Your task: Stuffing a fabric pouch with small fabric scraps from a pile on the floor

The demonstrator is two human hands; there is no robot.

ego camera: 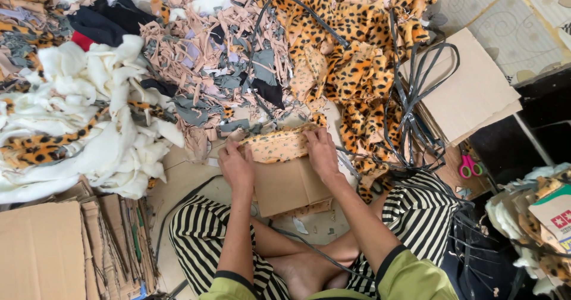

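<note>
Floor crowded on every side with fabric scraps and cardboard, seen from above over crossed legs in black-and-white striped trousers (416, 208).

Left hand (236, 164): palm down, fingers curled forward, grip clamped on the left end of a leopard-print fabric piece (278, 145). Right hand (320, 151): also palm down, fingers pressed together over the right end of the same piece, thumb tucked under its edge. Both forearms stretched forward from green sleeves (410, 276), elbows near the knees, wrists roughly level with each other.

Fabric piece held between the two hands, folded over the top edge of a flat cardboard panel (285, 187) lying on the floor just ahead of the shins. Print visible only along that upper edge; bare brown cardboard below it, down toward the feet.

Just beyond the hands, a heap of pinkish and grey fabric strips (202, 56). Further right, a mound of leopard-print plush (351, 56), crossed by black plastic straps (416, 91). To the left, a pile of white fleece offcuts (89, 115) with a few spotted scraps mixed in. At the lower left, a stack of flat cardboard sheets (41, 252); at the upper right, another cardboard stack (470, 91). Near the right knee, pink-handled scissors (470, 168), well apart from either hand.
</note>
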